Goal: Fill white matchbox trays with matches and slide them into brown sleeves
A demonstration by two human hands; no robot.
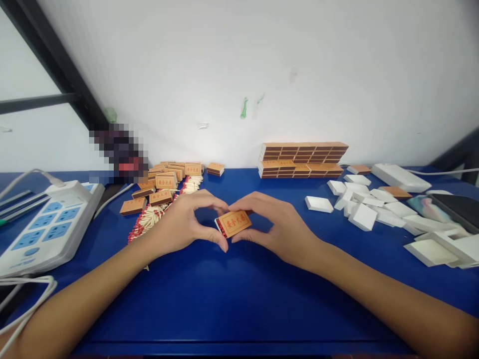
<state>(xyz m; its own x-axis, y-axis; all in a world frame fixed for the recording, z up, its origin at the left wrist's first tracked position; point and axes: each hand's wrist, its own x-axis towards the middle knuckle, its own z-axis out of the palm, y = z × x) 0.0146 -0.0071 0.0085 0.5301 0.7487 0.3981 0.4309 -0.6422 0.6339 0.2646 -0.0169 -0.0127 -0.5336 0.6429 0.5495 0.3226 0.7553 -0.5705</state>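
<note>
A matchbox (235, 223) with an orange printed label is held up over the blue table, tilted, its left end partly open with red match heads showing. My right hand (279, 227) grips it between thumb and forefinger. My left hand (187, 219) curves around its left end, thumb at the lower corner and forefinger at the upper edge. Behind my left hand lies a heap of loose red-tipped matches (151, 214), partly hidden by it. Several more matchboxes (165, 181) are piled beyond those matches.
Matchboxes are stacked in rows (303, 159) against the wall. White inner trays (362, 217) lie scattered on the right, near a white power bank-like block (402, 178) and a dark phone-like object (458, 207). At left sit a power strip (56, 224) and white cables (28, 299).
</note>
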